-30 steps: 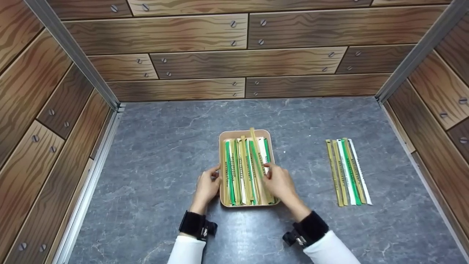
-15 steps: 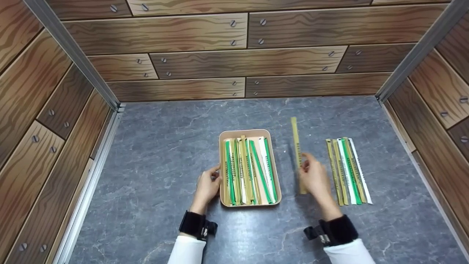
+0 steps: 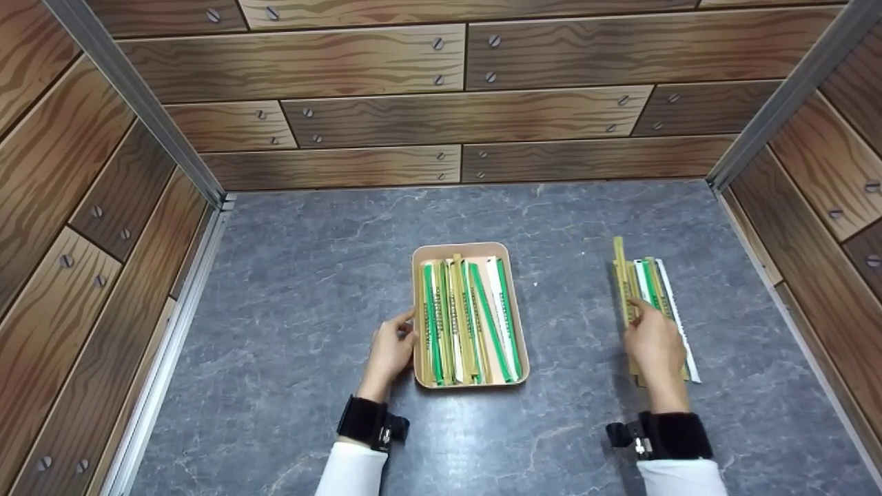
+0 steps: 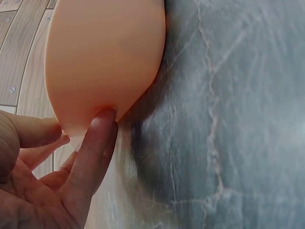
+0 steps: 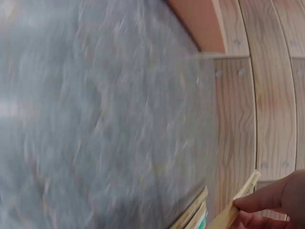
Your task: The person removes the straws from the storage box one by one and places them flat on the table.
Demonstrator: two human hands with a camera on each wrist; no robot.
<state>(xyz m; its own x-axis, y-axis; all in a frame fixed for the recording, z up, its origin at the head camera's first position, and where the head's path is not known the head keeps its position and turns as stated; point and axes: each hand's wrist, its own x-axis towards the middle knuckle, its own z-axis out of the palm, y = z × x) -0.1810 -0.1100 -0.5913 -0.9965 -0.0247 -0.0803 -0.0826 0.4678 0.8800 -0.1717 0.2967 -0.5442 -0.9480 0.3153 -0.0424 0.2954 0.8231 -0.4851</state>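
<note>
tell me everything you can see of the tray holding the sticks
The tray is a shallow, peach-tan rectangle, open on top, with rounded corners and smooth sides that look like plastic. It rests flat on the grey marbled table, long sides running away from the person. Gold, green and white sticks lie lengthwise inside, with bare floor showing between some on the right. The left hand touches its left side.

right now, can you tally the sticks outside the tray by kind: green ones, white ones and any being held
Green stick: 1
White sticks: 2
Tan stick held in the right hand: 1
Total: 4
</note>
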